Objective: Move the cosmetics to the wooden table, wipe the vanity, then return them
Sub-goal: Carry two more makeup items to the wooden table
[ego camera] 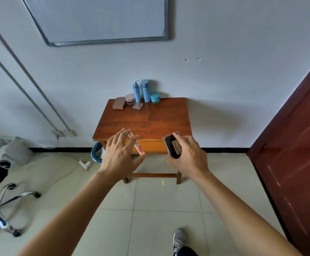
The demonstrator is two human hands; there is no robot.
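Carrying cosmetics over, the left hand [122,154], fingers spread, held what looked like a pink tube [138,146] and the right hand [187,156] pinched a dark compact [173,145], both needing setting down on the tabletop [145,122] beside the blue bottles [141,91].

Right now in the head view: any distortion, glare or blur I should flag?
Head view: wide-angle bending, so the whiteboard frame and the door lean. Soft sheen on the wooden table top, no harsh glare. The blue bottles cast soft shadows on the wall. The left hand with the pink tube and the right hand with the dark compact look slightly soft.
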